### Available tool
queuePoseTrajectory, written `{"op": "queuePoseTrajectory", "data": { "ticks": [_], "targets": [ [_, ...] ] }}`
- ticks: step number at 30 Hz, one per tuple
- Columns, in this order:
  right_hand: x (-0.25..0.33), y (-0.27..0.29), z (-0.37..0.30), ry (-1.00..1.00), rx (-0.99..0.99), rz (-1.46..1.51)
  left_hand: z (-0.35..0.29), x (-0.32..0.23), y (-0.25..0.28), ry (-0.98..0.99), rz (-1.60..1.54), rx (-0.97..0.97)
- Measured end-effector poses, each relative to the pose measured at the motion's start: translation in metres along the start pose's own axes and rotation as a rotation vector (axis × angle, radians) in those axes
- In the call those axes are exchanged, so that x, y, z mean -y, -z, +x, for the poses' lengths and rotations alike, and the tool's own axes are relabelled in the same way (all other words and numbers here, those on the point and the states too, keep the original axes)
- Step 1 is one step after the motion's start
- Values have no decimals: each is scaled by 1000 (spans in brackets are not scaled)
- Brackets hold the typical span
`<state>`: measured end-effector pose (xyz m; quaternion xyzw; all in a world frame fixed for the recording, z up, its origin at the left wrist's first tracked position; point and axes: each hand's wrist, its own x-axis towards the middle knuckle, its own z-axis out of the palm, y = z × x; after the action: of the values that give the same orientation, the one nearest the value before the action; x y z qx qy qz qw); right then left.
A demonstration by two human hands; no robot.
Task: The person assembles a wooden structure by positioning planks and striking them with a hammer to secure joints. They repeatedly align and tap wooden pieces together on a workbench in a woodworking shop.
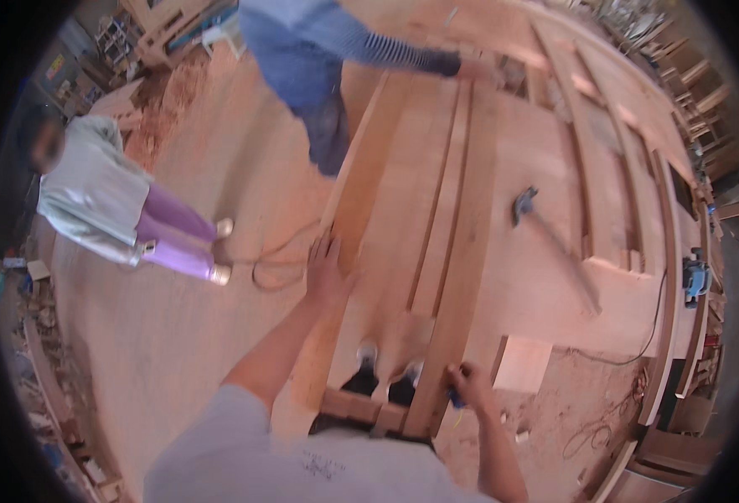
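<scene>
The floor [160, 335] is pale, brownish pink and dusty, rougher and strewn with debris toward the lower right. A reddish heap of sawdust [173, 109] spreads across it at upper left, near stacked timber [160, 29]. Behind, a grey upright panel [55, 69] bears a small yellow sign. Offcuts [49, 360] line the left edge, and a jumble of wood scraps [700, 109] fills the upper right. A cable [260, 270] loops on the floor at left. Soft light gives everything a pinkish cast; the margins fall into darkness.
</scene>
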<state>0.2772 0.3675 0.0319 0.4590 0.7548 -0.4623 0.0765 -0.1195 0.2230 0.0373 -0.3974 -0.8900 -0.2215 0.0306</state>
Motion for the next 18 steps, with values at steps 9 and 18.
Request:
{"op": "queuePoseTrajectory", "data": {
  "ticks": [9,18],
  "targets": [
    [19,6,5,-11,94,124,-1,7,1,15,-58,-34],
    [24,15,-10,-128,19,113,3,12,-20,-64,-32,-91]
  ]
}}
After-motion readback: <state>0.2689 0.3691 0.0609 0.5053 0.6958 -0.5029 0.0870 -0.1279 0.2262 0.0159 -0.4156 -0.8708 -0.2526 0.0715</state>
